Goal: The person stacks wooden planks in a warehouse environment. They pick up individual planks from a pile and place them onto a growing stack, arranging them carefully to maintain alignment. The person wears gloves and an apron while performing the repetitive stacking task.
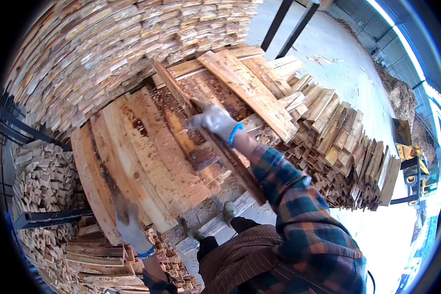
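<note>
My right hand (213, 121), in a white glove with a blue cuff, is closed on a long narrow wooden board (235, 164). That board stands on its edge and slants across the stack from upper left toward my body. My left hand (130, 229), gloved the same way, is over the near left end of a row of boards (144, 139) laid side by side. Its fingers are blurred but look stretched out, holding nothing. A short dark wood piece (203, 159) lies among wood chips beside the upright board. Behind my right hand, a wide pale plank (250, 93) lies across other boards.
A tall stack of boards (108, 44) rises at the far left. To the right is a long pile of split boards (338, 142). Cut wood pieces (46, 176) fill a black metal frame (59, 217) at left. Black posts (286, 24) stand behind; a yellow machine (416, 157) is far right.
</note>
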{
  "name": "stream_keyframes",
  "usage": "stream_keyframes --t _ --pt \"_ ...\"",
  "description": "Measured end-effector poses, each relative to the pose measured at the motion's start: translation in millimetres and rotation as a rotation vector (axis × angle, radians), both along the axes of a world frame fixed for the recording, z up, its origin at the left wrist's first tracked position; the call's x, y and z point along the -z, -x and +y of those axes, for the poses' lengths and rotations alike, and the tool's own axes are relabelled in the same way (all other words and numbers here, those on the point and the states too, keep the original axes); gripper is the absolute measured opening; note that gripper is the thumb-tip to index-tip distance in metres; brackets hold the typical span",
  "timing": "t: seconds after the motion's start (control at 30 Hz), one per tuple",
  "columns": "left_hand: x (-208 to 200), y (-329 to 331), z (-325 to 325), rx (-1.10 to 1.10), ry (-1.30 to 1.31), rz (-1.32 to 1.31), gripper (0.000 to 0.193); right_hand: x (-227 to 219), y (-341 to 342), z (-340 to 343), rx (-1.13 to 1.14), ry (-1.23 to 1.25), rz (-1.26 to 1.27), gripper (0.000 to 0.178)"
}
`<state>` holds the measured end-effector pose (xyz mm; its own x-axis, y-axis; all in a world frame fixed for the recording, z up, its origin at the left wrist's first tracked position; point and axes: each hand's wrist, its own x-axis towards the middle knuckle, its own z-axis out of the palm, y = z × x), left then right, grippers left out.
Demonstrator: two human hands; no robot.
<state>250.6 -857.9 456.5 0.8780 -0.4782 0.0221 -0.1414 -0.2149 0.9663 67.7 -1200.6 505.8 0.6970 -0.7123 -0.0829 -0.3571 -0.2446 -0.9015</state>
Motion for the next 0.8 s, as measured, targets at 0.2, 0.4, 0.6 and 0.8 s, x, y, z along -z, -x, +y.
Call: stream_keyframes --t 0.2,0.4,0.6,0.8 --pt "-20 72 -2 -0.117 0.131 0.179 0.050 -76 114 -118 0.074 0.463 0.640 0.103" --pt "-7 126 12 -0.334 0.226 0.445 0.046 18 197 -196 0.253 0.531 0.972 0.059" --pt "6 152 19 -0.206 -0.004 0.422 0.044 21 98 -99 0.009 0.781 1.251 0.107" --pt "-7 184 -28 -0.027 0.250 0.661 0.050 24 131 -105 -0.042 0.566 0.399 0.095"
